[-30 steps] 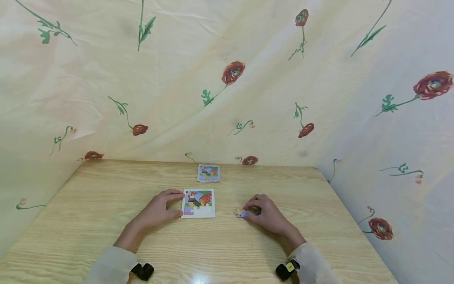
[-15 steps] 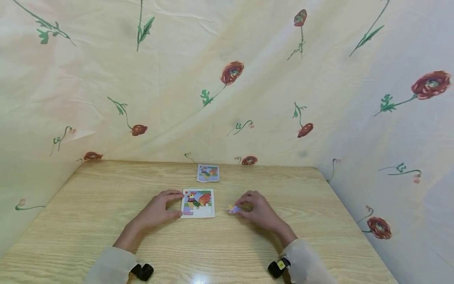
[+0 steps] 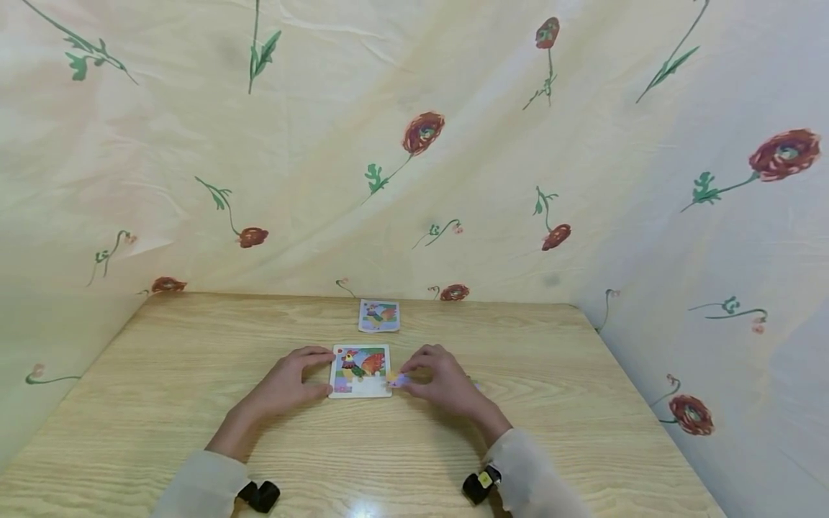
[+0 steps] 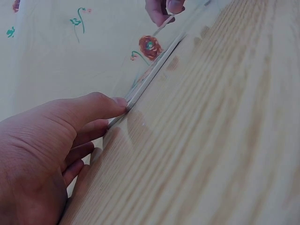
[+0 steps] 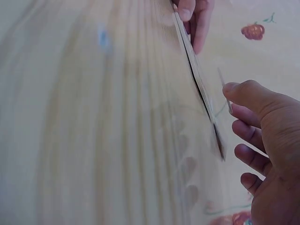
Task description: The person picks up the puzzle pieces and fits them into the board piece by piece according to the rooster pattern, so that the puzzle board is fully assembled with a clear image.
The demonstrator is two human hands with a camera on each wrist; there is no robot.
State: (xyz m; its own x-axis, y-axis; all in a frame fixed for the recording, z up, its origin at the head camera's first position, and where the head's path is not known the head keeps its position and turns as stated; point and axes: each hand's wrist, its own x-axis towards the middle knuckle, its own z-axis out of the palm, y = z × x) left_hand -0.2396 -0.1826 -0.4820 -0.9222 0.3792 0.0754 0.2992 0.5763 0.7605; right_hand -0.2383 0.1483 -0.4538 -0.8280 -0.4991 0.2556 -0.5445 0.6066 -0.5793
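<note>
A jigsaw puzzle board (image 3: 371, 391) with a white frame and a rooster picture lies on the table; its lower right part shows a white area without picture. At its left edge my left hand (image 3: 285, 381) holds it, index finger near the upper corner and thumb near the lower one. In the left wrist view the thumb (image 4: 105, 107) rests on the board's rim. My right hand (image 3: 440, 381) pinches a purple and yellow puzzle piece (image 3: 396, 380) between thumb and index finger, at the board's right edge. Seen edge-on in the right wrist view, the piece (image 5: 227, 96) is raised above the table.
A picture card (image 3: 379, 316) with the same rooster lies behind the board near the table's far edge. A small purple thing (image 3: 476, 385) shows partly behind my right hand. Flowered cloth (image 3: 311, 180) hangs around the wooden table (image 3: 214, 331).
My right hand has moved left with the puzzle piece, from apart on the right up to the board's right edge. The left hand and the board have stayed in place.
</note>
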